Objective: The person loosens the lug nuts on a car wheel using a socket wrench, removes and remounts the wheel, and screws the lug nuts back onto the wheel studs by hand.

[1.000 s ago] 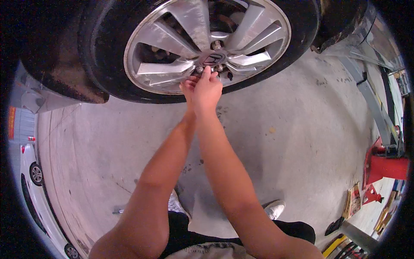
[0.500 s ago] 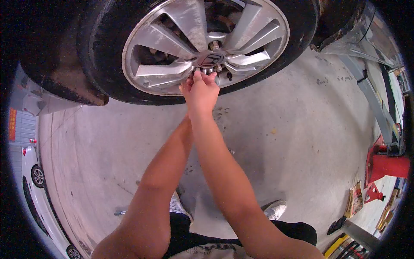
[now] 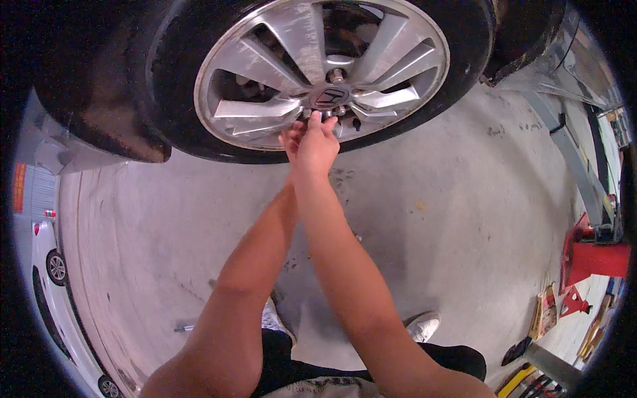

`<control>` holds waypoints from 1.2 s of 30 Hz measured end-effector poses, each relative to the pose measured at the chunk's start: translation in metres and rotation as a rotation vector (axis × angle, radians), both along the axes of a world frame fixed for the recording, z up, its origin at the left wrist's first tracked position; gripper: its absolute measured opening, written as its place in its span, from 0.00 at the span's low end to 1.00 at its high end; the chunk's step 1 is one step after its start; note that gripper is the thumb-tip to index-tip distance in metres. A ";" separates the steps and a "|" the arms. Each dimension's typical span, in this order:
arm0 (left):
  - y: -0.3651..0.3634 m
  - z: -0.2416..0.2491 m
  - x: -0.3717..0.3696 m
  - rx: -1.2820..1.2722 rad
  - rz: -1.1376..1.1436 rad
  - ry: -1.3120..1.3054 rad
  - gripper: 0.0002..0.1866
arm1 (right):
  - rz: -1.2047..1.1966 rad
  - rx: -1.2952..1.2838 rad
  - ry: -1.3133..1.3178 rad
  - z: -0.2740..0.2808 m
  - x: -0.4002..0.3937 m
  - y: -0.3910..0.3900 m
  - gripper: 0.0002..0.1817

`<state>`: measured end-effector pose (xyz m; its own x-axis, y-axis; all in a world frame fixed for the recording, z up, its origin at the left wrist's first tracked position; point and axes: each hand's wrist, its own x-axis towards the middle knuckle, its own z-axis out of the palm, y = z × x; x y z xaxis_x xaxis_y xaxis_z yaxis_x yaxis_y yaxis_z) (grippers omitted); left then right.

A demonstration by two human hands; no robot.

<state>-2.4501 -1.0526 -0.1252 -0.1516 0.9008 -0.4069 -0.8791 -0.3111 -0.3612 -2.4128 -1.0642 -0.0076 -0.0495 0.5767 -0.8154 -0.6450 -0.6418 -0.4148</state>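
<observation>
At the underside of a silver alloy wheel's hub, my right hand (image 3: pixel 317 147) is closed, its fingertips pinched on a lug nut (image 3: pixel 326 115) just below the centre cap (image 3: pixel 330 97). My left hand (image 3: pixel 290 138) is tucked behind and to the left of it, fingers curled; the right hand and wrist cover most of it, and what it holds cannot be made out. The wheel (image 3: pixel 233 109) is mounted on a car, with the tyre (image 3: pixel 174 99) around it. Another lug nut (image 3: pixel 336 74) sits in its recess above the cap.
A grey lift arm (image 3: pixel 576 156) and a red metal piece (image 3: pixel 597 260) stand on the right. A red jack stand (image 3: pixel 574 303) is near them. A white car (image 3: pixel 56 302) is parked at far left. A small pen-like object (image 3: pixel 184 328) lies on the concrete floor (image 3: pixel 424 219).
The wheel appears shifted slightly right and down in view. My right hand's fingers have moved a little at the nut; both hands stay at the hub's lower side.
</observation>
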 end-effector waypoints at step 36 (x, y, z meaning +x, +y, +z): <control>-0.012 0.020 0.007 0.298 0.416 -1.239 0.34 | 0.253 -0.065 -0.180 0.011 0.001 0.006 0.25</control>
